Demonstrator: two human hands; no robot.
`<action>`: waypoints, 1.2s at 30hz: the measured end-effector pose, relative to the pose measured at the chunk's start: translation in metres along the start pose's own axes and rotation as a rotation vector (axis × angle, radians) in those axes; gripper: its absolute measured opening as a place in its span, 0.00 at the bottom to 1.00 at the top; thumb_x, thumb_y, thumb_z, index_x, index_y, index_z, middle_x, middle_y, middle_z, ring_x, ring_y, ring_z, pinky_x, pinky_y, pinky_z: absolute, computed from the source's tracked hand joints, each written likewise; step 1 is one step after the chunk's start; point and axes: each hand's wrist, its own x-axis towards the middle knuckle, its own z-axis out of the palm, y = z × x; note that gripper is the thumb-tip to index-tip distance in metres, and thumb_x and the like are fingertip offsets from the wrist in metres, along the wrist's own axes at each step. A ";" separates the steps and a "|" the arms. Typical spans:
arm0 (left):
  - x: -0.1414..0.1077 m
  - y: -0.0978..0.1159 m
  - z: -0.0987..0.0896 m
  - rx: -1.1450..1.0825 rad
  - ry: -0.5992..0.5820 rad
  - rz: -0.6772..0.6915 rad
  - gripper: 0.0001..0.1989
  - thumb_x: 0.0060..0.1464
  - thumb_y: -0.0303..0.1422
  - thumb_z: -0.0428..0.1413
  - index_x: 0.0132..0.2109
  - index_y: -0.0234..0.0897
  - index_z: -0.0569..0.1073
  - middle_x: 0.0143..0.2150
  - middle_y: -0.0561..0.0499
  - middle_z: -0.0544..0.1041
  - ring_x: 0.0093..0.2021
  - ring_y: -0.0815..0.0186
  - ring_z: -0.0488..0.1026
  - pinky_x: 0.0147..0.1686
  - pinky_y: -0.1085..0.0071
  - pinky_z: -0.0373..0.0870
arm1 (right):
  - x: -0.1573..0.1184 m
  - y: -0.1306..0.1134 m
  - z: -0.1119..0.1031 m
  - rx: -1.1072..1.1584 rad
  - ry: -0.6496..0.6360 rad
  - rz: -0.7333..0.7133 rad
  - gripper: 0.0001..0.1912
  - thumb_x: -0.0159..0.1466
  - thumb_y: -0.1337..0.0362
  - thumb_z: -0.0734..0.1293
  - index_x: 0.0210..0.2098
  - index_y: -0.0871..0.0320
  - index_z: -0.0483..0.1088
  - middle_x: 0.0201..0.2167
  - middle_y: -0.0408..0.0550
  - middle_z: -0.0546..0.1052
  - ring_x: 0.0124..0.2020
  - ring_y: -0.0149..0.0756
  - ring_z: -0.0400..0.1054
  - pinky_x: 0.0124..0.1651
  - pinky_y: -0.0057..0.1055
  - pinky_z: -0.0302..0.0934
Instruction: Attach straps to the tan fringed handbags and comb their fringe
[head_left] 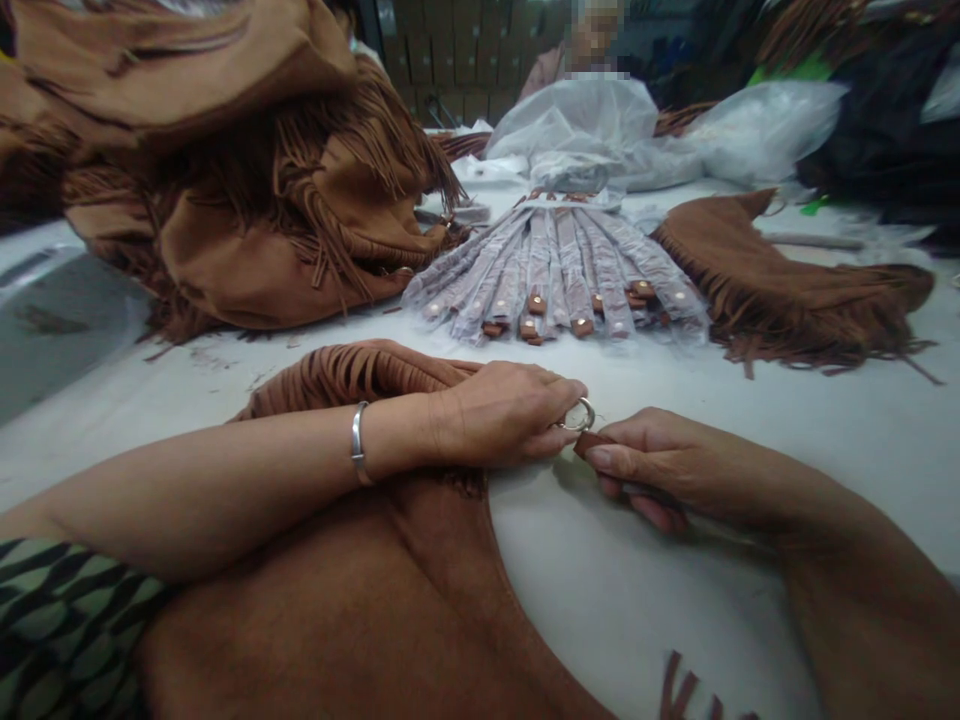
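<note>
A brown fringed suede bag [360,600] lies on the white table in front of me, partly under my left forearm. My left hand [510,415] is closed around a metal ring [588,412], which sticks out past its fingertips. Just to the right, my right hand [660,455] pinches a brown leather strap end [589,443] between thumb and fingers. The strap end meets the ring's lower edge; whether it passes through, I cannot tell. Most of the strap is hidden by the right hand.
Plastic-wrapped straps [559,265] with brown ends fan out beyond my hands. A pile of brown fringed bags [247,190] rises at the left, and another fringed piece [787,270] lies right. Clear plastic bags [577,120] and a person [551,70] are at the back.
</note>
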 end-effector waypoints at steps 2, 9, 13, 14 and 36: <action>0.000 0.000 -0.002 0.005 -0.012 0.007 0.13 0.59 0.33 0.49 0.48 0.31 0.67 0.45 0.42 0.74 0.45 0.59 0.73 0.44 0.65 0.70 | 0.001 0.000 0.001 0.008 0.004 -0.004 0.25 0.63 0.43 0.59 0.27 0.61 0.64 0.12 0.40 0.65 0.13 0.24 0.55 0.17 0.21 0.45; -0.002 -0.002 -0.005 0.019 -0.050 0.039 0.14 0.59 0.32 0.50 0.50 0.30 0.67 0.46 0.41 0.74 0.46 0.59 0.72 0.46 0.66 0.69 | 0.001 -0.001 0.002 0.061 0.000 0.008 0.24 0.61 0.44 0.61 0.26 0.61 0.63 0.13 0.40 0.64 0.15 0.24 0.54 0.19 0.22 0.46; -0.003 -0.004 -0.004 0.019 -0.020 0.063 0.13 0.59 0.33 0.51 0.49 0.31 0.67 0.45 0.41 0.75 0.45 0.60 0.73 0.44 0.67 0.69 | -0.003 -0.006 -0.003 0.116 -0.082 -0.060 0.22 0.56 0.48 0.68 0.23 0.60 0.60 0.17 0.39 0.62 0.18 0.24 0.55 0.21 0.22 0.49; -0.003 -0.005 -0.003 0.018 -0.010 0.063 0.13 0.59 0.33 0.51 0.49 0.31 0.67 0.44 0.42 0.75 0.45 0.60 0.73 0.43 0.68 0.69 | -0.004 -0.007 -0.004 0.122 -0.095 -0.081 0.21 0.55 0.49 0.69 0.23 0.60 0.61 0.18 0.39 0.62 0.19 0.24 0.55 0.21 0.22 0.49; -0.002 -0.010 -0.004 0.016 0.007 0.069 0.11 0.59 0.32 0.49 0.46 0.32 0.68 0.40 0.45 0.75 0.39 0.63 0.72 0.39 0.70 0.67 | 0.001 -0.013 0.014 -0.277 0.264 -0.085 0.19 0.62 0.51 0.59 0.26 0.59 0.68 0.15 0.43 0.65 0.16 0.28 0.56 0.19 0.25 0.48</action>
